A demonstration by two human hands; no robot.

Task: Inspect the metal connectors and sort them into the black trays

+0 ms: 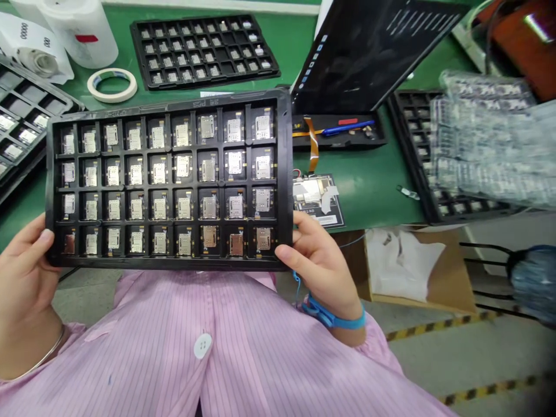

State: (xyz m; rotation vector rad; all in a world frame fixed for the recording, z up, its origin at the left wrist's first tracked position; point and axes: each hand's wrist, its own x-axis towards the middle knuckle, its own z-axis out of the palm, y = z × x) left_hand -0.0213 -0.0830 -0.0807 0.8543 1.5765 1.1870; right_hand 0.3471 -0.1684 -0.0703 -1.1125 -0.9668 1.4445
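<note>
A black component tray [169,262] is held up in front of my body, tilted so its face shows. Its compartments hold small circuit boards [158,172] with silvery metal parts, one to a pocket. My left hand [26,278] grips the lower left corner, thumb on the rim. At the lower right corner my right hand [319,260] is closed on the edge, its thumb on the front; a blue wrist strap [336,317] circles that wrist. The fingers behind the tray are partly hidden.
Beyond lies another filled tray [204,52] on the green table [365,191], beside a tape roll [112,86]. A dark screen [369,52] leans at the back. More trays stand left [26,121] and right [428,168]. An open cardboard box [452,284] sits below the table edge.
</note>
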